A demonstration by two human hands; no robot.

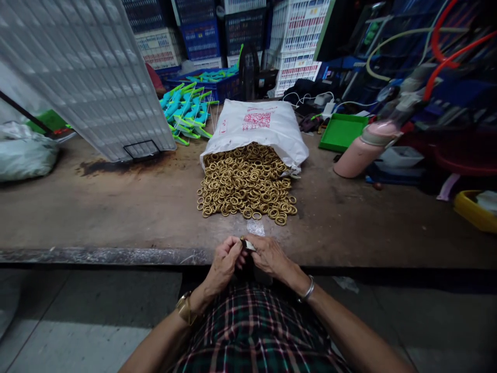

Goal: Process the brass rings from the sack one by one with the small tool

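My left hand and my right hand meet at the table's front edge, fingertips pinched close together. Between them shows a small dark and white piece; its kind is too small to make out, and the fingers partly cover it. Just beyond my hands, a heap of brass-coloured rings spills onto the table from the open mouth of a white sack with red print. A few rings lie loose at the heap's near edge.
On the wooden table stand a grey ribbed panel, turquoise and green plastic parts, a green tray and a pink bottle. A yellow container sits far right. Stacked crates stand behind.
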